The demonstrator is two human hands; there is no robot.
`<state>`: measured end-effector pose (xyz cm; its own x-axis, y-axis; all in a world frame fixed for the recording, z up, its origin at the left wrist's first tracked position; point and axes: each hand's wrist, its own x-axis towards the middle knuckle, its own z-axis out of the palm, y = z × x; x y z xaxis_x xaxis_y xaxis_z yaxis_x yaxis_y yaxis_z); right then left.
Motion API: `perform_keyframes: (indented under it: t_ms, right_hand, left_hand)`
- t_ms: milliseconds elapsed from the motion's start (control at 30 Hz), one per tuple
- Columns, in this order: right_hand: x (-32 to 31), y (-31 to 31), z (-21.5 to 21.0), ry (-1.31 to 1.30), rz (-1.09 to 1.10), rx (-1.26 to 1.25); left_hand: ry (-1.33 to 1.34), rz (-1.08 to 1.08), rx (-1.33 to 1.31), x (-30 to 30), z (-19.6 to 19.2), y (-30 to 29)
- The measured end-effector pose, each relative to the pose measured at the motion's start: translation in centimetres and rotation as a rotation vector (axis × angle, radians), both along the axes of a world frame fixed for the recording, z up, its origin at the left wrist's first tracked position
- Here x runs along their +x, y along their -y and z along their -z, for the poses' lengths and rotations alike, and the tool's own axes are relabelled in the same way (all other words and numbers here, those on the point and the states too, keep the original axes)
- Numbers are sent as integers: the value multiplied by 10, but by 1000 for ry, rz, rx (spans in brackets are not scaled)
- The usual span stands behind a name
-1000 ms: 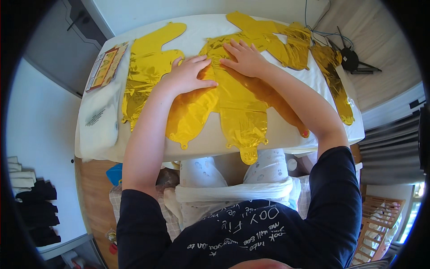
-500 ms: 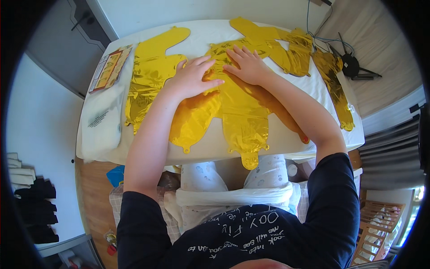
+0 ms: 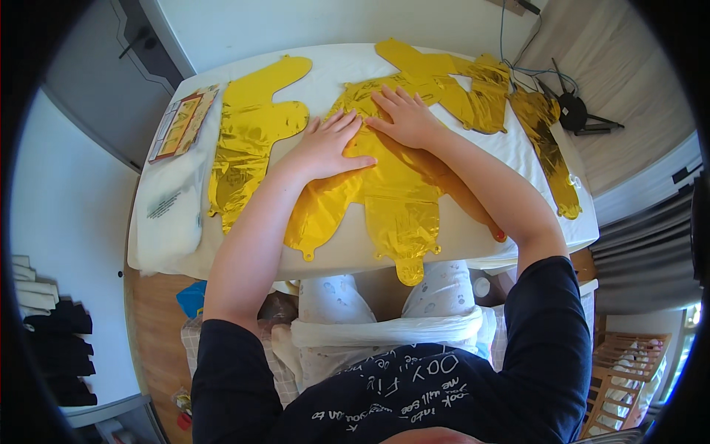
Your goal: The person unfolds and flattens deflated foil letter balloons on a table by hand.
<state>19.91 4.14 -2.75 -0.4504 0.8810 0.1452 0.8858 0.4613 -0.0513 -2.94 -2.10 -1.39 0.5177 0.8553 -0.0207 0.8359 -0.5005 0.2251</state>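
Head view: both hands lay flat, fingers spread, palms down on the centre gold foil balloon point(image 3: 384, 185); no closed grip on either, just pressing. Left hand point(image 3: 329, 144) sat on the balloon's upper left part, right hand point(image 3: 403, 118) just beside it, slightly farther from the body, fingertips nearly touching the left's.

The balloon lay deflated on the white surface point(image 3: 473, 237), long axis running from the far side toward the person. Its tail end point(image 3: 410, 270) hung over the near edge, above the lap. Most of its body lay nearer than the hands (toward the person), with the left hand closer to the left lobe point(image 3: 318, 218).

Neighbours: another gold balloon point(image 3: 251, 140) lay to the left, close to the centre one; more gold foil pieces point(image 3: 473, 92) crowded the far right, one strip point(image 3: 547, 152) running down the right edge. A flat packet point(image 3: 181, 122) and a clear plastic sleeve point(image 3: 170, 211) sat at the far left.

Open room: bare surface only between the balloons and along the near-right edge. A dark stand with cable point(image 3: 573, 111) stood off the surface, beyond the right corner.
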Motion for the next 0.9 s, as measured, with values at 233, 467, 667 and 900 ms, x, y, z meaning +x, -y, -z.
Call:
perform_keyframes:
  t_ms: [233,467,667,900]
  right_hand:
    - [18,-11,-7,-300,28,-30]
    - [106,34,-67,-573,131,16]
    - [244,104,-64,-354,283,189]
    - [361,195,-45,-437,456,174]
  left_hand:
    - [-25,9,3,7,-3,4]
    - [28,-13,-34,13,-6,11]
    - [100,-3,-54,29,-15,15]
    - [72,-9,-49,39,-15,27]
